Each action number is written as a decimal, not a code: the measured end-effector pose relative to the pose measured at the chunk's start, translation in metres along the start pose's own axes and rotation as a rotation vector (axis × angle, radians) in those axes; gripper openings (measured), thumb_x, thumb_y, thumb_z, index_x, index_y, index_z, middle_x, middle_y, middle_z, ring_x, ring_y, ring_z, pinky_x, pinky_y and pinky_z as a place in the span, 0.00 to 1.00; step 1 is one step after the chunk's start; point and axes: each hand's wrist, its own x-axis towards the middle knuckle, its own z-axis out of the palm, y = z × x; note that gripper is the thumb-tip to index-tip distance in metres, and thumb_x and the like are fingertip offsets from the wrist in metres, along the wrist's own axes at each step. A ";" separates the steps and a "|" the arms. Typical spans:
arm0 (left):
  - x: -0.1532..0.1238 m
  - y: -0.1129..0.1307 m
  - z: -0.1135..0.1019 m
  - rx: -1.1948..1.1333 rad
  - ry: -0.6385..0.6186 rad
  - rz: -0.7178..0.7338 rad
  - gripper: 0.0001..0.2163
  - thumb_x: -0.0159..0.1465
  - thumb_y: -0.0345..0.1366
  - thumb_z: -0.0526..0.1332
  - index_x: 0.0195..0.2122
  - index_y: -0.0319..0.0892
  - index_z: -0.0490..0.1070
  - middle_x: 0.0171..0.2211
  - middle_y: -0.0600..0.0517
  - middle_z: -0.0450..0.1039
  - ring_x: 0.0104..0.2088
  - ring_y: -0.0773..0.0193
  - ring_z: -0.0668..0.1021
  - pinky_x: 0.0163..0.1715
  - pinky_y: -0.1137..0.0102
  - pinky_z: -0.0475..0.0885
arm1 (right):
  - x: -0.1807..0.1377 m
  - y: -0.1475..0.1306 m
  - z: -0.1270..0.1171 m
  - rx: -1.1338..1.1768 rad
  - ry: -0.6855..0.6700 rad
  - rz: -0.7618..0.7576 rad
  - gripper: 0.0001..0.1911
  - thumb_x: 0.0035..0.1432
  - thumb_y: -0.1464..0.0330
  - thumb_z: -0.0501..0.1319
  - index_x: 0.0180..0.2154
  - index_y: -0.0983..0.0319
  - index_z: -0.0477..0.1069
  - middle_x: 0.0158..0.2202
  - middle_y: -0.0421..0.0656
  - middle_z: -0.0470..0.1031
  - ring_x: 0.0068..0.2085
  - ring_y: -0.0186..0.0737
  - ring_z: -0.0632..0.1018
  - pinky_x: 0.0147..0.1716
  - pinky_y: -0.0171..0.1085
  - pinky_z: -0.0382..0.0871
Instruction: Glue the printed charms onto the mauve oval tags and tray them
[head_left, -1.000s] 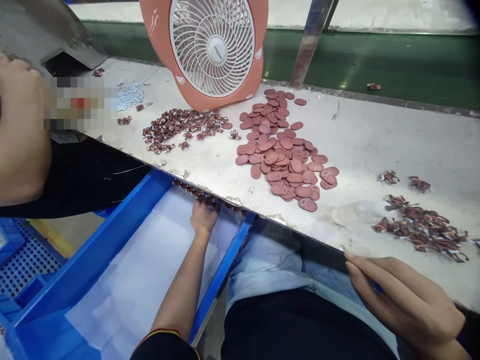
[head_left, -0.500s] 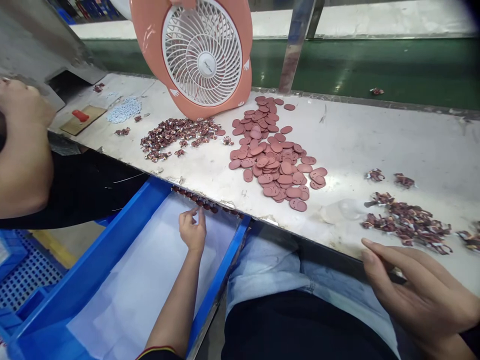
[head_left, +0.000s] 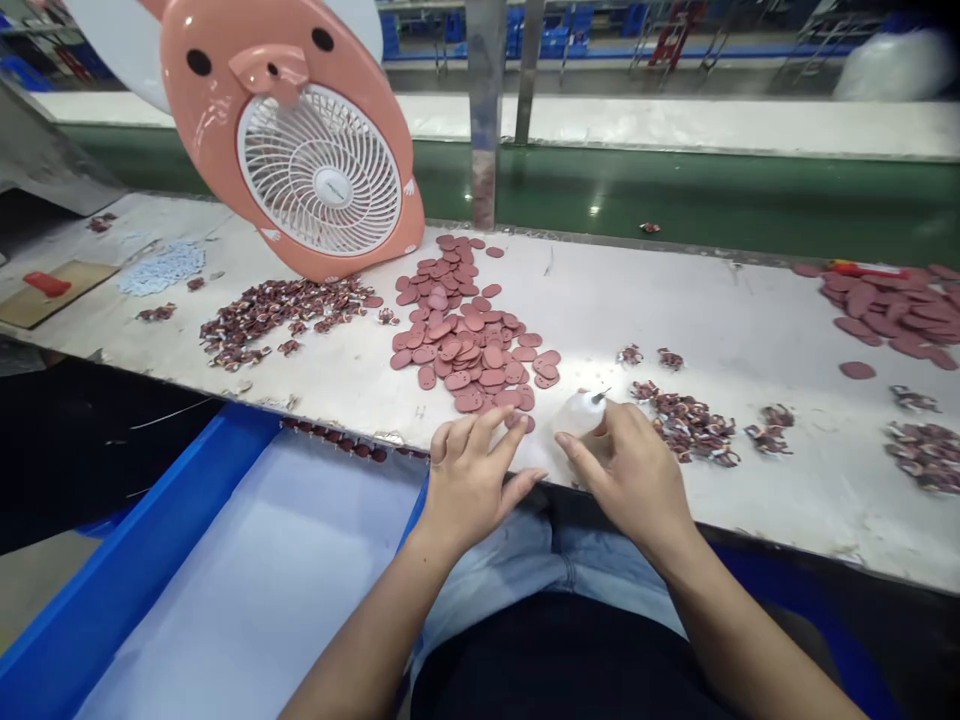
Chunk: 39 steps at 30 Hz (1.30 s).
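A small clear squeeze bottle (head_left: 576,412) lies on its side on the worktable (head_left: 750,300), near the front edge, its long axis running roughly left to right with the thin metal nozzle pointing right and slightly away from the person, towards a scatter of small dark-red trimmed bits (head_left: 686,420). The right hand (head_left: 630,470) rests over the bottle's near side, fingers curled loosely against it and the thumb stretched left along the table; whether the fingers actually clamp the bottle cannot be told. The left hand (head_left: 469,480) lies flat just beside it, fingers spread apart and holding nothing, fingertips touching the nearest pieces of a heap of pinkish-brown oval discs (head_left: 469,335). Behind that heap stands a salmon-coloured desk fan (head_left: 300,160), tilted, with a white grille. Left of the fan lies another pile of dark-red scraps (head_left: 270,310), and farther left a small patch of pale blue pieces (head_left: 161,268). More oval discs (head_left: 892,305) sit at the far right. Below the table's front edge, to the left of the person's lap, a blue tray (head_left: 112,590) lined with white sheet stands open
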 end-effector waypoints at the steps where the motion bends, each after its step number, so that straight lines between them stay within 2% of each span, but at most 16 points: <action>1: -0.001 -0.001 0.001 -0.014 -0.011 0.028 0.23 0.64 0.53 0.64 0.56 0.47 0.75 0.53 0.44 0.79 0.50 0.49 0.74 0.52 0.57 0.59 | 0.001 0.001 -0.001 0.052 0.002 0.000 0.12 0.61 0.60 0.65 0.42 0.59 0.71 0.36 0.44 0.68 0.36 0.45 0.71 0.33 0.41 0.63; 3: -0.006 -0.006 0.000 -0.081 -0.008 0.109 0.18 0.65 0.47 0.66 0.54 0.50 0.76 0.49 0.49 0.82 0.46 0.53 0.77 0.51 0.58 0.58 | -0.001 0.003 -0.004 0.190 0.016 -0.005 0.12 0.60 0.61 0.65 0.43 0.59 0.70 0.41 0.46 0.68 0.41 0.46 0.72 0.38 0.43 0.66; 5: -0.011 -0.007 -0.002 -0.198 0.010 0.183 0.13 0.66 0.34 0.66 0.51 0.53 0.77 0.43 0.55 0.84 0.40 0.60 0.79 0.47 0.60 0.59 | -0.006 0.004 -0.008 0.368 0.025 -0.011 0.16 0.59 0.59 0.64 0.46 0.59 0.67 0.46 0.48 0.68 0.46 0.48 0.73 0.43 0.45 0.69; 8: -0.015 0.004 -0.004 -0.590 0.106 0.056 0.16 0.64 0.25 0.64 0.45 0.56 0.77 0.35 0.58 0.82 0.33 0.64 0.79 0.43 0.63 0.63 | -0.018 0.000 -0.015 0.664 -0.055 0.022 0.18 0.61 0.54 0.60 0.45 0.58 0.61 0.40 0.45 0.70 0.37 0.42 0.75 0.36 0.42 0.71; 10: -0.015 0.019 -0.003 -0.992 0.171 -0.198 0.10 0.64 0.29 0.65 0.40 0.56 0.78 0.34 0.55 0.78 0.35 0.62 0.78 0.40 0.64 0.69 | -0.023 -0.006 -0.016 0.829 -0.168 0.100 0.18 0.61 0.53 0.61 0.40 0.58 0.59 0.31 0.38 0.68 0.26 0.34 0.70 0.26 0.35 0.67; 12: -0.016 0.037 -0.001 -1.325 0.155 -0.400 0.05 0.64 0.35 0.67 0.34 0.55 0.79 0.37 0.52 0.73 0.39 0.60 0.77 0.38 0.65 0.73 | -0.027 -0.012 -0.015 0.963 -0.300 0.209 0.20 0.57 0.53 0.66 0.37 0.59 0.60 0.26 0.36 0.66 0.22 0.29 0.65 0.20 0.31 0.60; 15: -0.016 0.055 0.002 -1.648 0.040 -0.545 0.04 0.64 0.39 0.66 0.32 0.54 0.81 0.40 0.51 0.68 0.33 0.62 0.77 0.31 0.66 0.76 | -0.030 -0.017 -0.012 1.156 -0.498 0.376 0.25 0.51 0.51 0.70 0.35 0.60 0.62 0.21 0.35 0.67 0.18 0.28 0.64 0.15 0.28 0.54; 18: -0.016 0.064 0.005 -1.731 -0.022 -0.586 0.05 0.65 0.40 0.65 0.36 0.57 0.82 0.40 0.51 0.68 0.27 0.66 0.76 0.27 0.67 0.77 | -0.032 -0.020 -0.012 1.334 -0.585 0.518 0.27 0.46 0.52 0.73 0.34 0.60 0.61 0.19 0.33 0.65 0.16 0.25 0.62 0.15 0.26 0.53; 21: -0.014 0.068 0.004 -1.570 0.030 -0.540 0.10 0.63 0.47 0.66 0.44 0.58 0.82 0.40 0.48 0.74 0.37 0.57 0.78 0.35 0.63 0.79 | -0.032 -0.024 -0.014 1.457 -0.572 0.606 0.29 0.42 0.53 0.74 0.35 0.58 0.59 0.19 0.30 0.62 0.16 0.22 0.57 0.16 0.25 0.50; 24: -0.014 0.070 0.003 -1.393 0.106 -0.544 0.16 0.55 0.51 0.72 0.44 0.58 0.83 0.38 0.47 0.78 0.41 0.51 0.79 0.40 0.60 0.78 | -0.032 -0.027 -0.014 1.473 -0.541 0.636 0.30 0.42 0.54 0.74 0.36 0.58 0.58 0.21 0.30 0.62 0.18 0.23 0.60 0.16 0.25 0.51; 27: -0.018 0.068 0.002 -1.352 0.143 -0.754 0.13 0.52 0.48 0.74 0.39 0.58 0.83 0.37 0.49 0.80 0.41 0.49 0.80 0.41 0.57 0.79 | -0.033 -0.024 -0.016 1.376 -0.491 0.603 0.29 0.47 0.52 0.73 0.38 0.58 0.59 0.23 0.32 0.66 0.21 0.27 0.66 0.17 0.26 0.56; 30: -0.021 0.061 0.001 -1.428 0.113 -0.960 0.15 0.49 0.47 0.75 0.39 0.55 0.83 0.37 0.49 0.80 0.37 0.52 0.80 0.38 0.60 0.80 | -0.036 -0.013 -0.029 1.233 -0.435 0.532 0.31 0.56 0.45 0.64 0.47 0.58 0.57 0.28 0.36 0.71 0.26 0.33 0.70 0.19 0.28 0.61; 33: -0.019 0.056 -0.002 -1.548 0.085 -1.055 0.16 0.49 0.46 0.76 0.40 0.53 0.83 0.31 0.51 0.79 0.30 0.60 0.79 0.33 0.66 0.80 | -0.042 -0.002 -0.051 1.080 -0.388 0.485 0.29 0.60 0.55 0.66 0.54 0.56 0.54 0.37 0.38 0.72 0.35 0.34 0.72 0.29 0.30 0.66; 35: -0.014 0.057 -0.005 -1.628 0.101 -1.106 0.16 0.51 0.45 0.75 0.41 0.52 0.83 0.28 0.53 0.77 0.28 0.63 0.78 0.30 0.69 0.79 | -0.047 0.005 -0.064 0.929 -0.333 0.431 0.27 0.58 0.65 0.68 0.55 0.54 0.58 0.40 0.39 0.72 0.37 0.34 0.72 0.34 0.32 0.68; 37: -0.009 0.061 -0.008 -1.717 0.113 -1.143 0.14 0.53 0.45 0.75 0.41 0.52 0.82 0.28 0.53 0.76 0.27 0.65 0.77 0.29 0.71 0.79 | -0.053 0.012 -0.073 0.808 -0.235 0.370 0.22 0.58 0.66 0.67 0.53 0.55 0.64 0.41 0.41 0.73 0.34 0.34 0.74 0.32 0.33 0.69; 39: -0.007 0.064 -0.010 -1.828 0.079 -1.150 0.13 0.54 0.46 0.74 0.39 0.51 0.82 0.29 0.52 0.77 0.28 0.66 0.78 0.29 0.72 0.78 | -0.061 0.018 -0.078 0.799 -0.133 0.357 0.19 0.59 0.61 0.66 0.51 0.56 0.69 0.36 0.41 0.73 0.24 0.32 0.72 0.20 0.31 0.66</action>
